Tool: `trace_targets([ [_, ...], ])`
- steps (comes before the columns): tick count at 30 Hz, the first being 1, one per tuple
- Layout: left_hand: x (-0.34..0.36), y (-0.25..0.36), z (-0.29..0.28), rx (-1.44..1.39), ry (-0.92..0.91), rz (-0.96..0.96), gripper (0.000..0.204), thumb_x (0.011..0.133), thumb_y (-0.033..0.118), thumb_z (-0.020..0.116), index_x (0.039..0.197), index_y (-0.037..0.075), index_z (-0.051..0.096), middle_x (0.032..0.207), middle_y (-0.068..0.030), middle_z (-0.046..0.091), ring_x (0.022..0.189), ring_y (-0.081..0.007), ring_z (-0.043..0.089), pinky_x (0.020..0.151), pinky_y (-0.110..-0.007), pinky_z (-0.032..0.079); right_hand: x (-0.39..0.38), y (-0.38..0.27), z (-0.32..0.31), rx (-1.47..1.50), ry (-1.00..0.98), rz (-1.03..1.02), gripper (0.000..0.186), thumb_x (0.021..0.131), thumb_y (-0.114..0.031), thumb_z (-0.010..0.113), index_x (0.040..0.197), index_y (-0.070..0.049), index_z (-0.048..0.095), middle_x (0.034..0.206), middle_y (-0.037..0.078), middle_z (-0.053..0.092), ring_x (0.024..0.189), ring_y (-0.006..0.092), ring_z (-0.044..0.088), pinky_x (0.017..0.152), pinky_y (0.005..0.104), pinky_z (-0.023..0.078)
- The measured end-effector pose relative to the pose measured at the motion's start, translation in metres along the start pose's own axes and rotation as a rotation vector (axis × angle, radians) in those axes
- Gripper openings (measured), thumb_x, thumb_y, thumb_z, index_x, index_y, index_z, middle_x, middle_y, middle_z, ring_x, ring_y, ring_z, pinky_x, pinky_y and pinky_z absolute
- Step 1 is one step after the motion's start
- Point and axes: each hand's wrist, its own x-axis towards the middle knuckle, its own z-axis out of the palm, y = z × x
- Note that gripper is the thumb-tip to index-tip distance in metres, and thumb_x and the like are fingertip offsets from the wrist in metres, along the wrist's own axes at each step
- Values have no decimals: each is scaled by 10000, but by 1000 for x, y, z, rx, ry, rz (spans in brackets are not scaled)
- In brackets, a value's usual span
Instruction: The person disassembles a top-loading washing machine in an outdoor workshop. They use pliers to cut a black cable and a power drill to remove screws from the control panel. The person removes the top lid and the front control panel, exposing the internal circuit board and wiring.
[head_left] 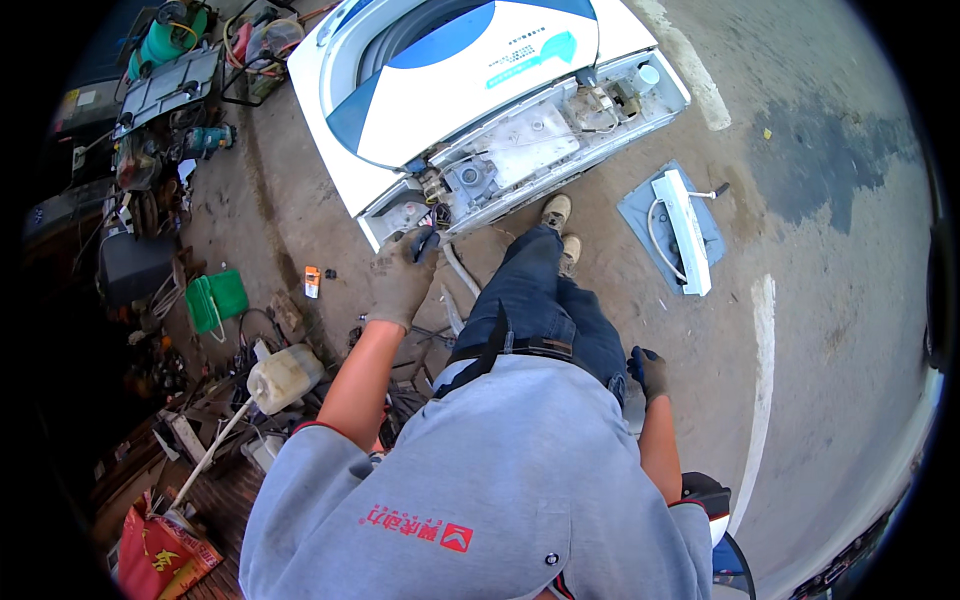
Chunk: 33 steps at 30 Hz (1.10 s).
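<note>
A white and blue top-loading washing machine [440, 95] stands at the top of the view. Its long panel compartment [530, 140] lies uncovered, with metal and plastic parts inside. My left hand [405, 265], in a grey glove with dark fingertips, is at the compartment's near left corner. The fingers are curled beside a bundle of dark wires [438, 215]; what they grip, if anything, is hidden. My right hand [650, 372], gloved too, hangs low beside my right hip, away from the machine. Its fingers are curled in, and I cannot see what is inside them.
A long white panel [684, 235] with a hose lies on a grey-blue board [640, 205] to the right. Grey hoses [460, 270] run near my feet. Leftward are an orange packet [312, 281], a green container [216, 302], a yellowish jug [284, 378] and cluttered tools.
</note>
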Motion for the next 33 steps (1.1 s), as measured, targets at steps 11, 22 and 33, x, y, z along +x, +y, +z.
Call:
trace_targets([
  [11, 23, 23, -1, 61, -59, -241, 376, 833, 417, 634, 1067, 133, 707, 960, -185, 697, 905, -371, 659, 807, -452, 505, 6, -49, -1, -52, -28, -113, 381, 881, -308, 678, 1079, 17, 653, 827, 105, 696, 656, 162, 648, 567, 273, 492],
  [22, 20, -2, -1, 22, -132, -268, 415, 823, 371, 674, 1099, 62, 656, 976, -175, 696, 902, -351, 669, 802, -421, 511, -13, -95, 1, -224, 4, -216, 381, 902, -290, 654, 1101, 35, 654, 855, 107, 702, 694, 143, 642, 596, 265, 482],
  [33, 14, -3, 4, -132, -42, -221, 316, 798, 298, 691, 1001, 56, 681, 867, -184, 686, 814, -358, 663, 714, -434, 516, -94, -231, 104, -618, -204, -658, 387, 877, -304, 645, 1165, -46, 650, 1080, 184, 675, 1004, 320, 653, 859, 394, 501],
])
